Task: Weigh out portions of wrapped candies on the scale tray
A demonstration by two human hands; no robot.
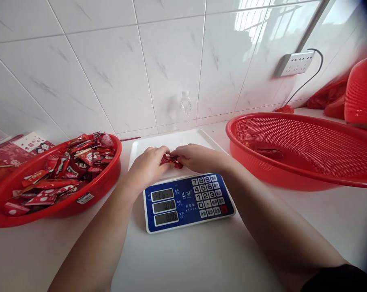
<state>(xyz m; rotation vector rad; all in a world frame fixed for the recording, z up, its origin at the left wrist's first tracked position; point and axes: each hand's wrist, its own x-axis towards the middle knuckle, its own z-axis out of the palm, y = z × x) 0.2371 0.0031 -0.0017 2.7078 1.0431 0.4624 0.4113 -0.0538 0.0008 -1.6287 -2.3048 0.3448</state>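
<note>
My left hand (151,162) and my right hand (198,159) meet over the white pan of a digital scale (189,202), fingers closed around small red shiny candy packets (172,161). Only part of the packets shows between the fingers, so I cannot tell how many there are. The scale's blue panel with keys and three displays faces me. To the left of my left hand stands a red basket (118,162) full of red wrapped candies (76,164). On the right, a larger red mesh basket (277,174) holds a few red packets (270,152) on its floor.
A clear plastic bottle (185,106) stands by the tiled wall behind the scale. A power strip (295,64) with a black cable is on the wall at right. Another red basket (362,91) and red bags (332,101) sit at the far right. A printed box (28,148) lies far left.
</note>
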